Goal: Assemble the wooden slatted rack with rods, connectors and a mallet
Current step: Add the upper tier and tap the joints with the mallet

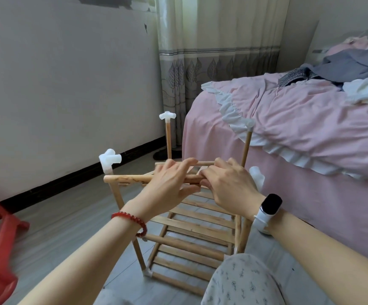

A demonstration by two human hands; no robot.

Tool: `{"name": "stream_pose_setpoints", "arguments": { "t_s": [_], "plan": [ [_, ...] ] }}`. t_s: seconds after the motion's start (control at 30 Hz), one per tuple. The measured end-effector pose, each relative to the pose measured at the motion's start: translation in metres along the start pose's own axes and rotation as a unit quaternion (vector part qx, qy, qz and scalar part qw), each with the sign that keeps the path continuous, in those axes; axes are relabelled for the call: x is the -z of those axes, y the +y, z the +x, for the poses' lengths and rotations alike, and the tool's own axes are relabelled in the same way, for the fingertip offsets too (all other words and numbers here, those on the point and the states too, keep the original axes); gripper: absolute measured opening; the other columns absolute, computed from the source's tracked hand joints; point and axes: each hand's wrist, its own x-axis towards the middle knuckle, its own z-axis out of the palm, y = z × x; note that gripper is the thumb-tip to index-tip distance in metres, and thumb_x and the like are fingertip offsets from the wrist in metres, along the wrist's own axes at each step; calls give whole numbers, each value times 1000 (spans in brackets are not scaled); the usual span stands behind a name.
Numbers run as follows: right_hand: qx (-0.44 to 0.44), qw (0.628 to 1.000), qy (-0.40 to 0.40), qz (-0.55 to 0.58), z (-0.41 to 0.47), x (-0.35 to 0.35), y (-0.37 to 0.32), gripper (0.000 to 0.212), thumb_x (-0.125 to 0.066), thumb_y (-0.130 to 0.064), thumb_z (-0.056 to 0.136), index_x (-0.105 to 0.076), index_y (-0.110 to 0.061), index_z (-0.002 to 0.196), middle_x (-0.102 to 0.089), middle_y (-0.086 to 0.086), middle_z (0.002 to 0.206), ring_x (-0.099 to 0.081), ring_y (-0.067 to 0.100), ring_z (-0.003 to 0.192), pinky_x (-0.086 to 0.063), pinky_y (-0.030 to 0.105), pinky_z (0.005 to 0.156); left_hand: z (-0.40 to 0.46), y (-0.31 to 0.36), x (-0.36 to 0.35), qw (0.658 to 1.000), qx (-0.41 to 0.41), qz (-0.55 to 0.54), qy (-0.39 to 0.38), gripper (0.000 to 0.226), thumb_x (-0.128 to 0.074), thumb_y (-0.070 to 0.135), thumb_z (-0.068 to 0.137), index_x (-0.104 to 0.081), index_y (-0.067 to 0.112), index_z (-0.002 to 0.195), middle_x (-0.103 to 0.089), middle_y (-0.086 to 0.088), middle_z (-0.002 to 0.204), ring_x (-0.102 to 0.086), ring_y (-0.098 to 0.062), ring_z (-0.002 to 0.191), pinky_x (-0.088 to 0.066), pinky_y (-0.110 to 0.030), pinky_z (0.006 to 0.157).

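Both hands hold a slatted shelf panel's front rod [132,178], which runs nine to three o'clock. The left hand [169,183] curls round it mid-length; the right hand [229,186] pinches it beside. A white connector [110,160] waits at the rod's nine o'clock end.

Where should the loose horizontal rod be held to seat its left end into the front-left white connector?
Probably at the rod middle, from above, where both hands are. It lies level across the rack; its left end sits bare just below the connector.
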Motion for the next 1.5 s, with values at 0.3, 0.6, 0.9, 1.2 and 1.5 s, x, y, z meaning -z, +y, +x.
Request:
{"name": "stream_pose_setpoints", "arguments": {
  "t_s": [0.3, 0.6, 0.9, 1.2, 1.5],
  "plan": [
    [-6, 991, -120, 60, 5, 11, 0, 42, -21, -36, 100, -60, -23, 110, -64, -7, 103, -49, 18, 100, -34, 34, 85, -37, -136, 26, 877, 343, -267, 205, 63, -56, 38, 93, -25, 22, 146, -37, -10, 143, -37, -25, 133, -30, -46, 109],
    [82, 976, -181, 83, 67, 10, -71, 42, -39, -55, 94, -50, -21, 116, -58, -1, 101, -55, 19, 92, -43, 34, 77, -32, -103, 16, 752, 328, -529, 214, 27, -36, 34, 102, -46, 20, 122, -51, -3, 103, -49, -9, 69, -46, -23, 62],
    [105, 983, -128, 84, 73, -15, -126, 20, -45, -31, 97, -46, -13, 107, -59, 3, 104, -52, 23, 99, -40, 34, 69, -70, -89, 18, 776, 318, -494, 229, 48, -35, 38, 100, -32, 22, 146, -51, 9, 99, -48, -8, 73, -46, -21, 68],
    [91, 983, -98, 122, 65, 5, -116, 18, -38, -35, 100, -47, -20, 106, -47, -5, 85, -42, 16, 75, -32, 31, 61, -90, -102, 19, 774, 313, -480, 270, 65, -36, 43, 84, -34, 19, 145, -57, -8, 95, -49, -20, 70, -47, -37, 64],
    [42, 987, -92, 123, 78, 14, -94, 23, -35, -33, 100, -50, -20, 111, -49, -3, 84, -48, 17, 76, -42, 33, 67, -87, -102, 20, 756, 322, -480, 307, 45, -27, 13, 101, -31, 12, 146, -56, 1, 77, -42, -9, 55, -40, -19, 49]
  ]
}}
